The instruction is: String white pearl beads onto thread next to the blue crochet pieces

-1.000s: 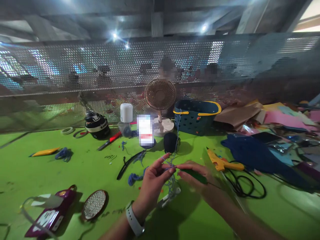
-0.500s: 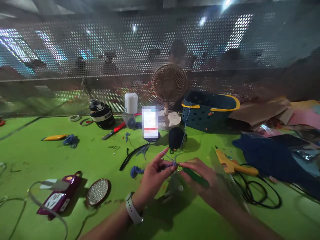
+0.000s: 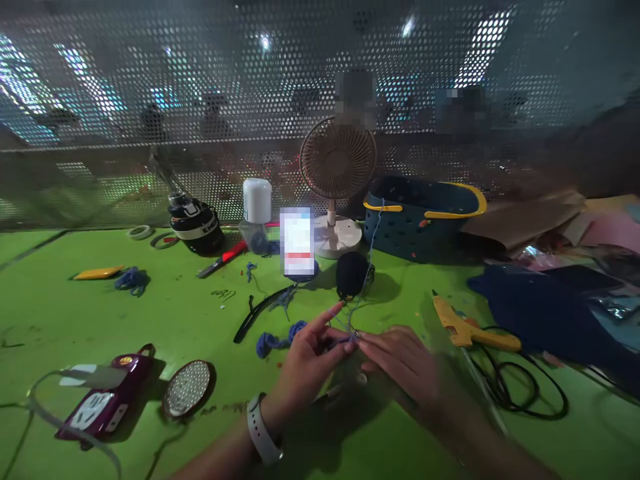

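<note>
My left hand (image 3: 313, 357) pinches a small piece of blue yarn work (image 3: 345, 339) above the green table, index finger raised with the strand over it. My right hand (image 3: 400, 360) meets it from the right, fingers closed round a crochet hook whose tip (image 3: 356, 333) shows at the yarn; the handle is hidden in the blurred hand. The blue strand (image 3: 369, 267) runs up and back toward the dark yarn ball (image 3: 351, 274) and the blue basket (image 3: 423, 217). A white watch (image 3: 261, 437) is on my left wrist.
On the green table (image 3: 150, 320): yellow glue gun (image 3: 470, 327) with black cord (image 3: 525, 393), dark blue fabric (image 3: 545, 307), small fan (image 3: 337, 180), phone (image 3: 297, 241), white jar (image 3: 257, 200), black headband (image 3: 263, 310), blue yarn scraps (image 3: 273, 341), round mirror (image 3: 187, 398), purple case (image 3: 105, 407). People sit behind the perforated screen.
The camera has tilted down and the hands have sunk slightly toward the table. The green hook handle, visible before in my right hand, is now hidden by motion blur.
</note>
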`<state>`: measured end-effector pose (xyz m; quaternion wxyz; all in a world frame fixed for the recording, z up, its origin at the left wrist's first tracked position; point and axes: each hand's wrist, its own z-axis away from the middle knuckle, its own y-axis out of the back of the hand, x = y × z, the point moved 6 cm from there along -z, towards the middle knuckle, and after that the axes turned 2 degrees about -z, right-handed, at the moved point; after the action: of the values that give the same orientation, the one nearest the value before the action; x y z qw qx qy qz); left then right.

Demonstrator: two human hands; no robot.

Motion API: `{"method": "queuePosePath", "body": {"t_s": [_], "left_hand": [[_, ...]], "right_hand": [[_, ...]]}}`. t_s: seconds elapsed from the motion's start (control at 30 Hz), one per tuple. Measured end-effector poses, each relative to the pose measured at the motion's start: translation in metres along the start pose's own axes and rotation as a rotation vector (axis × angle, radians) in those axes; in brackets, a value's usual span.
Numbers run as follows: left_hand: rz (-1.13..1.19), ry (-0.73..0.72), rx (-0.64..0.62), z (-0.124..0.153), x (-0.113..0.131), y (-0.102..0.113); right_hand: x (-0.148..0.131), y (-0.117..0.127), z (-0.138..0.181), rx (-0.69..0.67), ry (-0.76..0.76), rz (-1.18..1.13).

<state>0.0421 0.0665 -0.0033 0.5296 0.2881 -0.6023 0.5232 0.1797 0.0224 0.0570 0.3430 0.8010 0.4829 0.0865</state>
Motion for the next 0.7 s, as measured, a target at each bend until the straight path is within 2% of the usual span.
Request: {"method": "queuePosePath", "body": {"t_s": [0.33,0.5,0.7], "left_hand": [[0.088,0.052,-0.021,-0.002,-0.003,-0.001],[0.141,0.086,-0.036,-0.004,-0.006,-0.001],[0.144,0.116,-0.087,-0.007,-0.008,0.001]], "right_hand": [[0.002,-0.006,-0.003,-0.123,0.009,0.047],[0.009,-0.010,0.006,-0.030,-0.027,-0.036],[0.017,-0.018,0.020,-0.078,-0.138,-0.124]]}}
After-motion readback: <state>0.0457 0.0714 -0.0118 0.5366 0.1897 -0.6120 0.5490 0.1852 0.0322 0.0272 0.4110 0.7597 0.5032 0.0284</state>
